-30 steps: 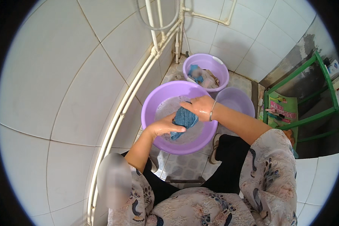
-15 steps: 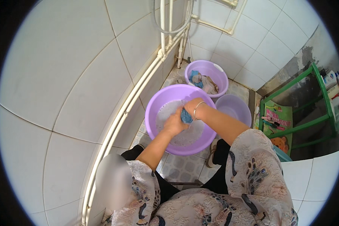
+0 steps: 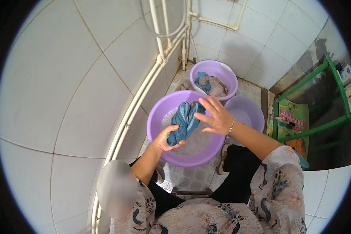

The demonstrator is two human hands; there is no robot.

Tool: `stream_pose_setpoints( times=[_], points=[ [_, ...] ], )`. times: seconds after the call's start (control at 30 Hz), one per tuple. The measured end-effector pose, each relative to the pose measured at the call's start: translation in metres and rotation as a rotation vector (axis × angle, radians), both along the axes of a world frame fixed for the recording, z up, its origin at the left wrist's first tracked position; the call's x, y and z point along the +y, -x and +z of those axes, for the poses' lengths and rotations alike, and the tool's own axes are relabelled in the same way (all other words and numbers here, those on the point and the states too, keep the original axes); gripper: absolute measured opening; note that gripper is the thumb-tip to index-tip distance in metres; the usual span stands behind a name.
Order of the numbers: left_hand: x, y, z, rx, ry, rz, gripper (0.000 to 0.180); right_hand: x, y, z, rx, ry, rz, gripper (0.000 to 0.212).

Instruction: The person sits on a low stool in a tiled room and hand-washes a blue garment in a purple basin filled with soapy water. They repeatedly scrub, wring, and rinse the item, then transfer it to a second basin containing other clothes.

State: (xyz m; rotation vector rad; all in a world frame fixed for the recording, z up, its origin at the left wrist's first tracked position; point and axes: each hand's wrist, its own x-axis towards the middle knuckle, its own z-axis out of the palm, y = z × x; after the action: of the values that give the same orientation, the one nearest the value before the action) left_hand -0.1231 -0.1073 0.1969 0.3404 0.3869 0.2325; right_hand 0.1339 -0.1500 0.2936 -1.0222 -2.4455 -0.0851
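Note:
A wet, bunched blue cloth [image 3: 182,124] is held above the large purple basin [image 3: 156,105], which has sudsy water [image 3: 201,142] in it. My left hand [image 3: 168,137] grips the cloth's lower end, thumb on top and fingers underneath. Close to its upper right end, my right hand [image 3: 218,117] is open with the fingers spread. Whether its fingertips touch the cloth I cannot tell. What kind of garment or towel the cloth is does not show.
Behind stands a smaller purple basin [image 3: 233,84] holding blue and beige cloths [image 3: 212,85]. A pale purple basin [image 3: 247,113] sits to the right. Further right is a green-framed rack [image 3: 315,130]. Cream pipes [image 3: 144,91] run along the left tiled wall.
The blue cloth, squeezed small between both hands before, now shows longer and looser in my left hand. My right hand has let go and moved right, its fingers spreading.

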Motion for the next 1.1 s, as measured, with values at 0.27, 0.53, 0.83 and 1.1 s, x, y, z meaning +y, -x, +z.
stream_pose_setpoints(
  times=[0.27, 0.53, 0.83, 1.1],
  points=[
    [0.009, -0.011, 0.008, 0.018, -0.204, -0.39, 0.064, 0.012, 0.001, 0.0, -0.008, 0.033, 0.272, 0.077],
    [-0.014, -0.032, 0.058, 0.397, -0.949, -0.063, 0.076, 0.016, 0.017, -0.002, -0.398, 0.317, -0.046, 0.049],
    [-0.029, -0.053, 0.001, 0.83, -1.273, -0.03, 0.089, 0.021, 0.052, -0.033, -0.798, 0.699, -0.282, 0.036],
    [-0.029, -0.041, -0.007, 0.608, -1.205, 0.164, 0.086, 0.022, 0.061, -0.013, -0.747, 0.739, -0.34, 0.046]
  ],
)
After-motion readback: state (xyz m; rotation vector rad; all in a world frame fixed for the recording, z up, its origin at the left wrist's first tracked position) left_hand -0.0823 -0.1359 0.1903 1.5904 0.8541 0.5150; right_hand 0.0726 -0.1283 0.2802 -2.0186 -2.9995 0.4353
